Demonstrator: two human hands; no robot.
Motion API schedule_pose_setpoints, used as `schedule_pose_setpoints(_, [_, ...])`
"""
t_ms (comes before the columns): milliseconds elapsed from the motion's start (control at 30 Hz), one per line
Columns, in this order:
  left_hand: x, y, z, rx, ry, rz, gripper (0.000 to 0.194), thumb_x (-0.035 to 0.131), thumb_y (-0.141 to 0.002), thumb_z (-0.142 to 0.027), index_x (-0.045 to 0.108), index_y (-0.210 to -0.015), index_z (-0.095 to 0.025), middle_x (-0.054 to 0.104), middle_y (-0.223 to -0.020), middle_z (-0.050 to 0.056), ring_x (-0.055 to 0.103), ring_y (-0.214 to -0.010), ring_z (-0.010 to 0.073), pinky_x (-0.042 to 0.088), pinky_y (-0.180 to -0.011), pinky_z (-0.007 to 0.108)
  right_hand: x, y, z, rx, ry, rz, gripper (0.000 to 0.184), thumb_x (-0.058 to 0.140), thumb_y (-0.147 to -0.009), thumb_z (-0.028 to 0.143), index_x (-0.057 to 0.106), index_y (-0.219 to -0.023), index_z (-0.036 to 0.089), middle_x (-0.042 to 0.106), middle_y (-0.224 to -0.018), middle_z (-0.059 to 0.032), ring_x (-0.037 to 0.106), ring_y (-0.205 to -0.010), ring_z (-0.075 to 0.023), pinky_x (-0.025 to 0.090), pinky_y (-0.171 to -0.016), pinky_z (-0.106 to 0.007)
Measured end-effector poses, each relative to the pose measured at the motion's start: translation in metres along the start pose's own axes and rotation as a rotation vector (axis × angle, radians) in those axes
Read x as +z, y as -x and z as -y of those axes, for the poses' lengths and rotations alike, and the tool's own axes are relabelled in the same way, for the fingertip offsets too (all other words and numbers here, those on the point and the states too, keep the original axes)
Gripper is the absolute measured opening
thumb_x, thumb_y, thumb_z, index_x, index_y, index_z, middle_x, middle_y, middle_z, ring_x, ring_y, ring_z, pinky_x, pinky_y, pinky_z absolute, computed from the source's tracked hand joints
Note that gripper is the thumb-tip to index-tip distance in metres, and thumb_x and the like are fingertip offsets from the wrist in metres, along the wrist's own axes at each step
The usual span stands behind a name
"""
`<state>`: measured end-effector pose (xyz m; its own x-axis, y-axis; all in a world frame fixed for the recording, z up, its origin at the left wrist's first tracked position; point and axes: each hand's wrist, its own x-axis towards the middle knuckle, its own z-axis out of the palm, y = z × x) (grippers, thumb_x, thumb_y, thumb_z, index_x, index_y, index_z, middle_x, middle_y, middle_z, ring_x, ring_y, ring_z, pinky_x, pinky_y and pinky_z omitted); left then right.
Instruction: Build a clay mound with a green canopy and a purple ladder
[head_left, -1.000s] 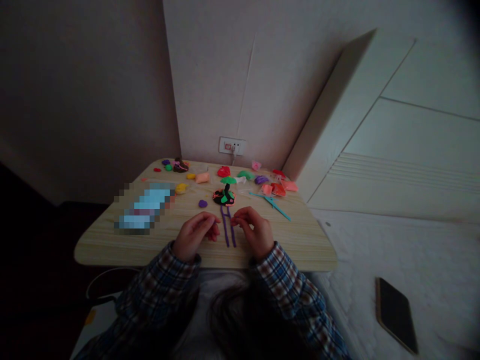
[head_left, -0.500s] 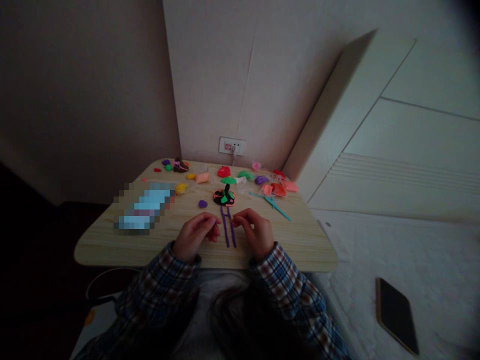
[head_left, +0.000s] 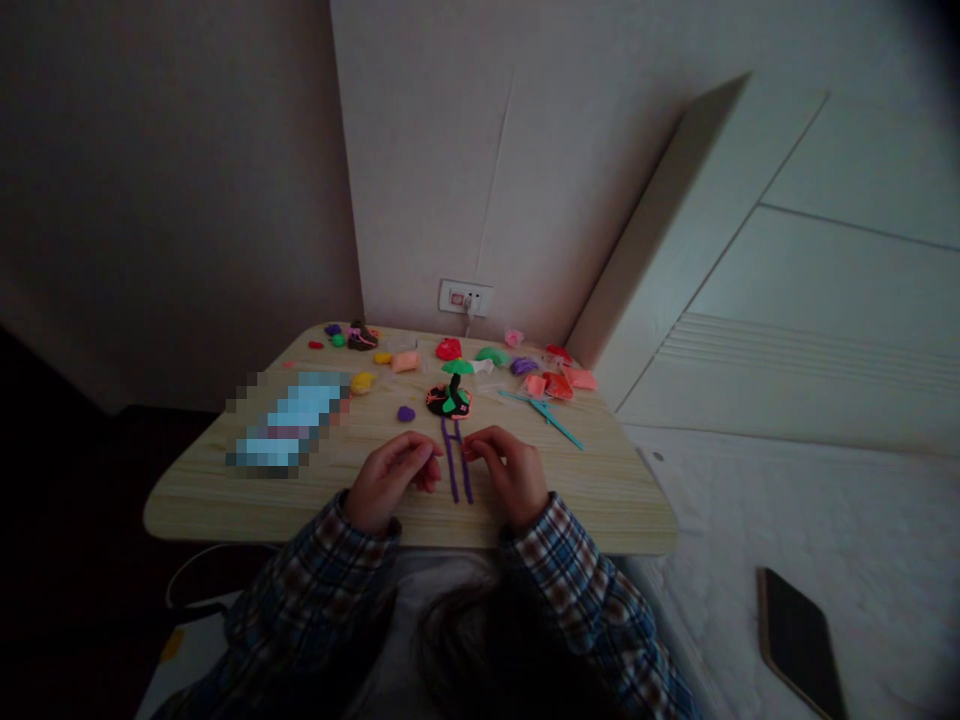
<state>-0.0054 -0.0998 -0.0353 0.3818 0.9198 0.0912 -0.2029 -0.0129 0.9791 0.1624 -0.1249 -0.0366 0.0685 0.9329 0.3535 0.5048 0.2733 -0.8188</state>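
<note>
- The purple clay strips (head_left: 452,475) lie on the desk (head_left: 622,510) between the two hands, a pair of long lines joined by a short crossbar, running toward the near edge and stopping short of it.
- The left hand (head_left: 396,475) is just left of the strips, its fingers curled and narrow, the thumb near the index finger; whether they hold anything, I cannot tell.
- The right hand (head_left: 510,475) reaches the right strip by the crossbar, fingertips drawn close together; a small piece between them cannot be made out.
- At the strips' far end sits a black clay model (head_left: 448,402) with green patches and a green canopy (head_left: 457,367) on a dark stem.
- A purple lump (head_left: 406,413) lies left of that model, with a yellow lump (head_left: 362,383) farther toward the far edge.
- A blue tool (head_left: 556,424) lies toward the right edge.
- Red packet (head_left: 558,385) and purple packet (head_left: 523,366) are near the far right corner.
- A dark brown piece (head_left: 362,338) sits by the far left corner.
- A pixelated bright rectangle (head_left: 289,425) lies along the left edge.
</note>
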Motion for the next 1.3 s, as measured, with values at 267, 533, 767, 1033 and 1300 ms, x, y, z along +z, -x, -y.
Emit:
schedule_pose_setpoints(267, [0.001,0.001,-0.002,-0.005,-0.016,0.002,0.034,0.065,-0.071,-0.045,0.059,-0.075,-0.012,0.058,-0.057,-0.001,0.052,-0.051,0.0093,0.043,-0.05,0.02,0.0,-0.002,0.0,-0.012,0.042,-0.105,0.006,0.062,-0.076,0.023,0.059,-0.072,0.019,0.069,-0.075,-0.0014,0.063,-0.07,-0.0158,0.047,-0.066,-0.027])
schedule_pose_setpoints(533, [0.002,0.002,-0.003,-0.036,-0.007,-0.006,0.037,0.065,-0.069,-0.047,0.059,-0.076,-0.012,0.058,-0.057,-0.001,0.052,-0.05,0.009,0.042,-0.05,0.02,-0.006,-0.012,0.003,-0.166,0.285,-0.071,0.014,0.051,-0.085,0.017,0.064,-0.082,0.021,0.07,-0.091,-0.0041,0.063,-0.088,-0.0197,0.044,-0.081,-0.034])
schedule_pose_setpoints(767, [0.002,0.003,-0.003,-0.03,-0.007,0.007,0.037,0.065,-0.07,-0.049,0.058,-0.074,-0.013,0.057,-0.057,-0.001,0.051,-0.05,0.0095,0.042,-0.05,0.021,-0.014,-0.031,0.006,-0.257,0.305,0.013,0.007,0.062,-0.077,0.012,0.059,-0.074,0.018,0.063,-0.096,-0.0065,0.057,-0.093,-0.0198,0.044,-0.082,-0.033])
schedule_pose_setpoints(1033, [0.003,0.003,-0.005,-0.039,-0.019,0.0,0.038,0.064,-0.07,-0.05,0.058,-0.074,-0.013,0.057,-0.057,-0.001,0.051,-0.05,0.0099,0.043,-0.05,0.022,-0.009,-0.036,0.004,-0.298,0.374,0.093,0.01,0.056,-0.082,0.013,0.064,-0.08,0.019,0.065,-0.094,-0.0061,0.058,-0.092,-0.0188,0.042,-0.083,-0.032])
schedule_pose_setpoints(1300, [0.003,0.003,-0.006,-0.047,-0.002,0.011,0.04,0.065,-0.069,-0.052,0.058,-0.074,-0.013,0.057,-0.056,-0.001,0.051,-0.05,0.0095,0.042,-0.05,0.021,-0.004,-0.035,0.003,-0.288,0.417,0.155,0.009,0.058,-0.079,0.01,0.063,-0.078,0.018,0.065,-0.095,-0.0057,0.057,-0.095,-0.0191,0.041,-0.085,-0.032])
